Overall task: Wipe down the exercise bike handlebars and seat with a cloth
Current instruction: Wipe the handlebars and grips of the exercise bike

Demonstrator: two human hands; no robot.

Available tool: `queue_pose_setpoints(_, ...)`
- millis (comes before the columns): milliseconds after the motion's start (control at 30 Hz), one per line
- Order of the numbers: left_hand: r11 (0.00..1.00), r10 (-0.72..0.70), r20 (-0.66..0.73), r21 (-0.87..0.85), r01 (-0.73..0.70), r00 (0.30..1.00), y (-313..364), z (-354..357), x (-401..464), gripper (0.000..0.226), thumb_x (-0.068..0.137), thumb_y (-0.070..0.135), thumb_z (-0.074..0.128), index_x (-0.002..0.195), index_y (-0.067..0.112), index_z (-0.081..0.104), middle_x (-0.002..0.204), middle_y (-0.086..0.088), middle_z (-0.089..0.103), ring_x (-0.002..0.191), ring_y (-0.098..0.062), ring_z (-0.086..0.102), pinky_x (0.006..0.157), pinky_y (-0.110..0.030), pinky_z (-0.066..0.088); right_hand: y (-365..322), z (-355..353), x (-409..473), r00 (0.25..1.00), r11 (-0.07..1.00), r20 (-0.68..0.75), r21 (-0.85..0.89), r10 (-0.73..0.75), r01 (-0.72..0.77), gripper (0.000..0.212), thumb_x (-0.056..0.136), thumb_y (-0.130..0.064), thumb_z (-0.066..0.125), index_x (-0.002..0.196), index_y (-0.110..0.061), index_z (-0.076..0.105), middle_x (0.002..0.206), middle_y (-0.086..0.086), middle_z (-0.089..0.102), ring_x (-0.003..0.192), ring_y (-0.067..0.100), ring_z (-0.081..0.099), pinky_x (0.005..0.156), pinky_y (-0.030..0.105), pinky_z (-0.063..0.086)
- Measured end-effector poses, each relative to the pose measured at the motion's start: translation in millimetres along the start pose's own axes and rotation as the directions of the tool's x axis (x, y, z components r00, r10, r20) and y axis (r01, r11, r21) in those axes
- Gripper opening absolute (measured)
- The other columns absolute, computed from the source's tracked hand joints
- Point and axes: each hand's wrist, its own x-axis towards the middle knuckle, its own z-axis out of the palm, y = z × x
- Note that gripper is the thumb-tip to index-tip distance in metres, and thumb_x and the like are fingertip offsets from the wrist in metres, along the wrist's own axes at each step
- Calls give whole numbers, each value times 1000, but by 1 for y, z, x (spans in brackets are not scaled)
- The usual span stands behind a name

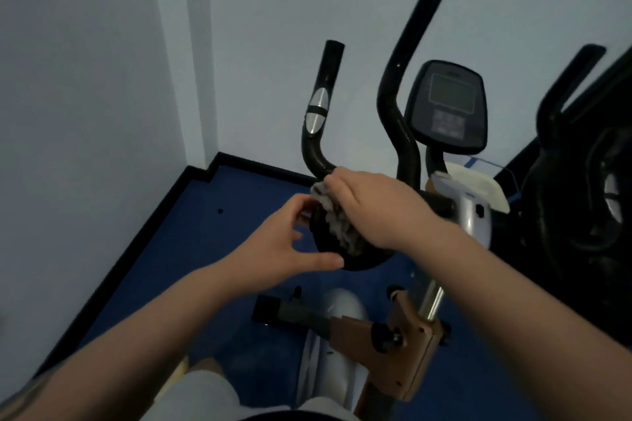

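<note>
The exercise bike has a black left handlebar [319, 120] with a silver sensor plate and a taller black right handlebar [403, 79]. A black seat [359, 258] sits in the middle of the view. My right hand [372, 205] grips a crumpled grey cloth [337, 220] against the seat's front, close to the base of the left handlebar. My left hand [290, 243] holds the seat's left edge, thumb along its rim and fingers curled over the top. Much of the seat is hidden by both hands.
The bike's console [448, 106] stands behind the handlebars. Another black exercise machine [578, 188] is close on the right. A white wall corner [191, 61] lies left, over blue floor [205, 232]. The bike's brown frame [407, 345] and a white shoe [338, 335] are below.
</note>
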Motion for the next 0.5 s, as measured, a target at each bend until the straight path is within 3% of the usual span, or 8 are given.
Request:
queue_pose_setpoints(100,995,93,48,39,-94,995,15,-11,3,79,68,58,77,135,39,39,129,31,50,124,8,45,99,-16,41,2,8,-19,957,963,-112,60,269,-263,25,103,-35,31,112,-19,48,100,4,60,84,28,59,62,37,41)
queue_pose_setpoints(233,976,211,-10,-58,-212,977,28,-7,20,44,92,41,54,133,27,49,125,16,58,122,-5,53,98,-18,42,-14,25,-18,823,856,-239,108,516,-505,30,102,-40,24,102,-22,48,89,-3,57,72,19,52,54,33,28)
queue_pose_setpoints(333,970,243,-96,-2,-244,965,33,5,35,32,97,29,45,127,22,55,120,10,60,114,-4,55,94,-16,43,-16,28,-15,746,814,-329,182,579,-552,31,102,-40,26,99,-24,53,86,-8,62,73,14,57,54,32,35)
queue_pose_setpoints(433,971,237,-123,21,-237,964,28,14,40,31,99,23,40,127,20,54,120,8,59,113,-4,55,95,-16,42,-20,27,-22,707,773,-331,384,625,-505,28,101,-36,34,106,-25,59,95,-10,62,86,11,59,69,33,47)
queue_pose_setpoints(500,978,204,-125,-28,-209,971,25,16,39,29,102,22,38,126,26,54,116,13,61,111,-4,57,91,-15,44,-32,31,-35,641,702,-346,551,685,-451,29,100,-33,36,118,-26,59,107,-12,57,96,5,55,79,26,48)
